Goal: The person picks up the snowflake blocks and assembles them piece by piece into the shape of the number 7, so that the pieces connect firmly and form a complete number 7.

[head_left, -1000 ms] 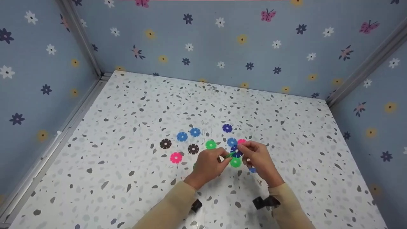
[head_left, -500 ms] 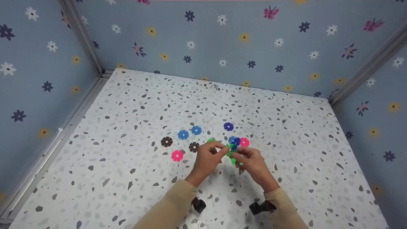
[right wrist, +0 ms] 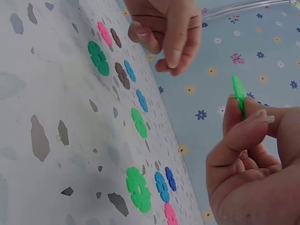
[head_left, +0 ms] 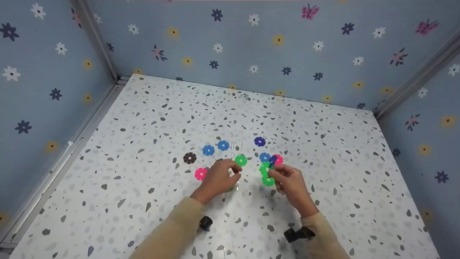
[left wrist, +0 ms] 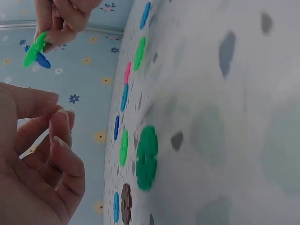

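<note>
A: What changed?
B: Over the table (head_left: 323,144), the left hand (head_left: 217,177) has withdrawn, holding nothing, apart from the right hand (head_left: 291,180).
A: The workpiece?
B: Raised; right pinches a green disc (head_left: 265,168), navy disc (head_left: 273,159) crosswise against it. Joining appears done.

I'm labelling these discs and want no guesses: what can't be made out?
Head: one brown disc, mostly hidden by the left hand.
Right wrist: the held navy disc, mostly behind the right hand.
Right wrist: the nearer pink disc, cut by the bottom edge.
Left wrist: whether navy and the held green disc interlock; too small.
</note>
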